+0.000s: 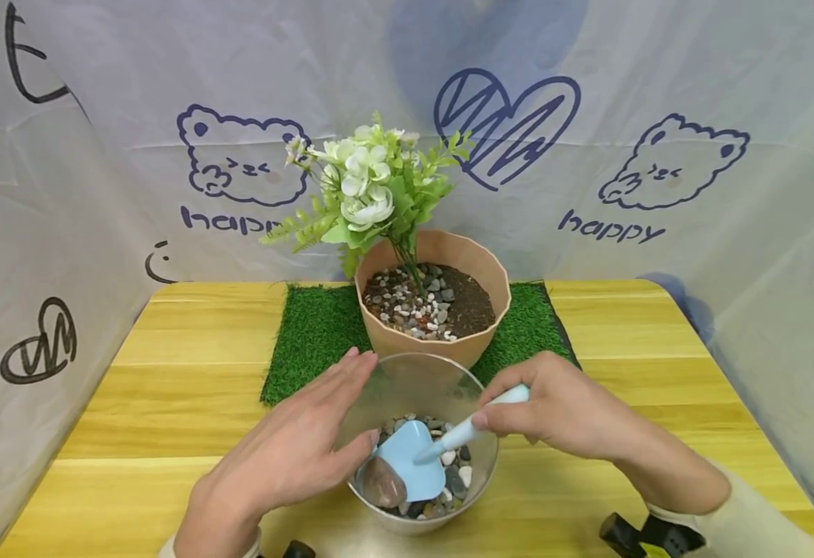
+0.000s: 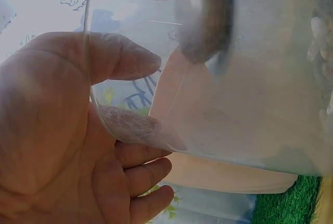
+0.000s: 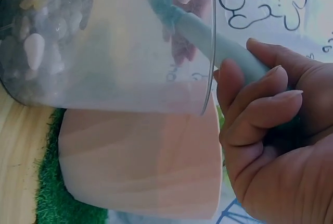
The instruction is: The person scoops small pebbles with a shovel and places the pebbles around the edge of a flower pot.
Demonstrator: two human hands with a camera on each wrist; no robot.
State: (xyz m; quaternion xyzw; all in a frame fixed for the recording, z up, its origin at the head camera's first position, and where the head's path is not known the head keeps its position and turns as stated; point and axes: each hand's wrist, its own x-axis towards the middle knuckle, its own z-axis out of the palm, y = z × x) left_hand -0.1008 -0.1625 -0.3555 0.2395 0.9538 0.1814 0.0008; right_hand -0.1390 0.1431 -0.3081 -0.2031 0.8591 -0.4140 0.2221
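Note:
My right hand (image 1: 553, 403) grips the handle of a light blue toy shovel (image 1: 414, 463), its fingers curled round it in the right wrist view. The shovel's blade is inside a clear plastic bucket (image 1: 442, 372), over small mixed pebbles (image 1: 456, 480). A large smooth brown stone (image 1: 383, 482) lies against the blade's left edge. My left hand (image 1: 295, 434) rests at the bucket's left rim with fingers extended and the thumb reaching over it. Through the clear wall in the left wrist view, the stone (image 2: 203, 21) appears raised above the pebbles.
Behind the bucket, a peach flower pot (image 1: 435, 339) holds soil, pebbles and a bunch of white flowers (image 1: 368, 182) with green leaves. It stands on a green turf mat (image 1: 323, 325) on the wooden table (image 1: 184, 372). A printed white cloth (image 1: 351, 70) hangs around.

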